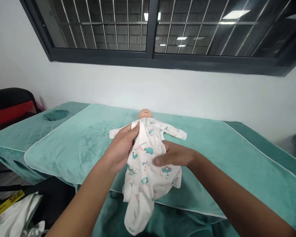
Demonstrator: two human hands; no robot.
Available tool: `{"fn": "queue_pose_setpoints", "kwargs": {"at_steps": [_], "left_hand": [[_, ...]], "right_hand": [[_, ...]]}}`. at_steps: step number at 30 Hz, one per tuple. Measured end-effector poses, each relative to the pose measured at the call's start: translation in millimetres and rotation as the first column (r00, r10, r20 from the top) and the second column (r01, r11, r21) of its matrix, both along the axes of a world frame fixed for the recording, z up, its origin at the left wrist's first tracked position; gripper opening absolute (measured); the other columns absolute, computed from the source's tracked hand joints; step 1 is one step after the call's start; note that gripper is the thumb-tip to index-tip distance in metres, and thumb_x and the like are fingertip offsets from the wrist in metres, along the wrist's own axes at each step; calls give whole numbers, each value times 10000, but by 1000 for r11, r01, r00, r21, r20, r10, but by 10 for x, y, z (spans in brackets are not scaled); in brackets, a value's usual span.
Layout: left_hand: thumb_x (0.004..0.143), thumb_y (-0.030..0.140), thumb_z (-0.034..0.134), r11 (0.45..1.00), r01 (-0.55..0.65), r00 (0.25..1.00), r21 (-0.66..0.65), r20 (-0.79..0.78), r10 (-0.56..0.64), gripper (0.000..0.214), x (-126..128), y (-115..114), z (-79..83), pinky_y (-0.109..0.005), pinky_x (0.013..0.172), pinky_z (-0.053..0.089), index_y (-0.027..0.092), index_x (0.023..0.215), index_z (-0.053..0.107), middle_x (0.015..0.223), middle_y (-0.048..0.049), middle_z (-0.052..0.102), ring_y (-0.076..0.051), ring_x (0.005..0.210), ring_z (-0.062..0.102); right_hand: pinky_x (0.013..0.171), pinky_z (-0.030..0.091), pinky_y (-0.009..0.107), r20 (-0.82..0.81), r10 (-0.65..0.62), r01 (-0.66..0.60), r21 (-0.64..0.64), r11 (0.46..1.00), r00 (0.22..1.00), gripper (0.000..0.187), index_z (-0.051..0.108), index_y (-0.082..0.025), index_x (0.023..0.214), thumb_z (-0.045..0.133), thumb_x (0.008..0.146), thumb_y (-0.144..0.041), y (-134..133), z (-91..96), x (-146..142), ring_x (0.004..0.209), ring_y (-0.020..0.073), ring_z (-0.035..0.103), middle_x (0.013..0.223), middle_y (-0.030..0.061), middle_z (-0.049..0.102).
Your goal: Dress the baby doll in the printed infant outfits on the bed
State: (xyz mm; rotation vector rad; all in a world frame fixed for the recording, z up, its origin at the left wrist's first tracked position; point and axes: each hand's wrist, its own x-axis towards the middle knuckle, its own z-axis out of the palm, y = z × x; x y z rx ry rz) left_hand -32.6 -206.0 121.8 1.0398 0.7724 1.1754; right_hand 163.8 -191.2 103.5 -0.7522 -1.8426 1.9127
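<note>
A white baby romper (151, 149) with teal and pink animal prints lies over a baby doll, whose head (145, 113) shows at the neck end. Its long sleeves spread to both sides. My left hand (123, 143) pinches the cloth of the front near the chest, thumb on top, and lifts it. Lower on the right side, my right hand (174, 154) grips the fabric between thumb and fingers. One footed leg hangs over the near edge of the bed; the other leg part bunches to the right. The doll's body is hidden by the cloth.
A teal plush cover (71, 141) lies over the massage bed, with a face hole (56, 115) at left. A black and red chair (12, 108) stands left. White cloth (17, 217) and a yellow strip (7, 204) are at lower left. A barred window (150, 29) spans the wall behind.
</note>
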Motion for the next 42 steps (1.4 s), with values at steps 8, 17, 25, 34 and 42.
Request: {"fn": "queue_pose_setpoints", "kwargs": {"at_steps": [8,17,25,34,42], "left_hand": [[739,460,754,894,441,832,-81,-338,-441,339,-64,-74,-232,-273,639,506,157,886,716,844,-70,730,-220,753,675],[854,467,646,977,154,988,-147,9,-154,397,112,-86,-355,-270,640,515,149,1089,684,907,-92,741,-202,744,692],[697,277,819,882,430,881,-193,-122,-456,392,-70,-126,-414,-291,718,529,137,1047,715,946,-104,737,-239,836,697],[720,425,778,977,-55,998,-208,-3,55,637,86,-148,-496,-280,629,502,164,1274,600,944,-88,742,-240,759,690],[723,319,800,894,403,903,-198,-72,-423,469,-116,-251,-673,-301,761,527,131,1140,695,993,-116,739,-251,885,691]], "right_hand": [[760,556,328,-284,-553,514,-205,833,784,496,648,-173,1104,606,848,-596,68,-92,-130,880,228,688,937,86,728],[815,533,308,-75,33,-44,-152,987,997,379,706,-142,1020,790,739,-381,-49,-270,36,879,190,683,967,70,720],[765,543,332,-396,-490,404,-285,870,777,444,629,-176,1183,697,834,-441,-52,-458,-12,864,211,689,992,88,717],[817,541,334,-278,-71,3,-238,971,958,600,678,-146,1145,836,658,-459,-240,-707,-45,952,242,679,1044,102,712],[886,534,382,-405,-511,410,-313,857,758,500,688,-202,1115,726,761,-553,-196,-663,73,985,253,679,1064,85,719]]}}
